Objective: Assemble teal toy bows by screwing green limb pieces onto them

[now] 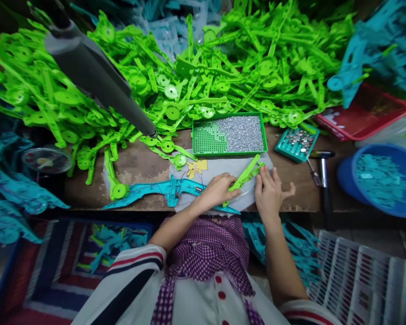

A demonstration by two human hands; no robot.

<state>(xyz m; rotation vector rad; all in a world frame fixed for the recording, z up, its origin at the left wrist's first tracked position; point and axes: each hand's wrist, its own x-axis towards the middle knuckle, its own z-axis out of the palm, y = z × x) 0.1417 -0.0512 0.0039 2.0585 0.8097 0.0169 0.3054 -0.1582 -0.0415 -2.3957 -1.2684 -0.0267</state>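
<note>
A long turquoise plastic bow-shaped piece [155, 188] lies flat along the front of the bench, with a green arm [117, 187] at its left end. My left hand [218, 192] is closed over its right part, thumb and fingers around a green plastic arm [245, 174] that points up and to the right. My right hand [269, 192] rests palm down at that arm's far end. Its fingers are stretched out and touch the tip, with the outer finger spread away. The joint beneath my left hand is hidden.
A green tray [230, 151] of small metal parts stands behind my hands. To its right are a small teal box [296, 153], a screwdriver [314, 174], a hammer [324, 180] and a blue bucket [350, 176]. Green arms [203, 72] heap at the back; a grey powered screwdriver [98, 76] hangs left.
</note>
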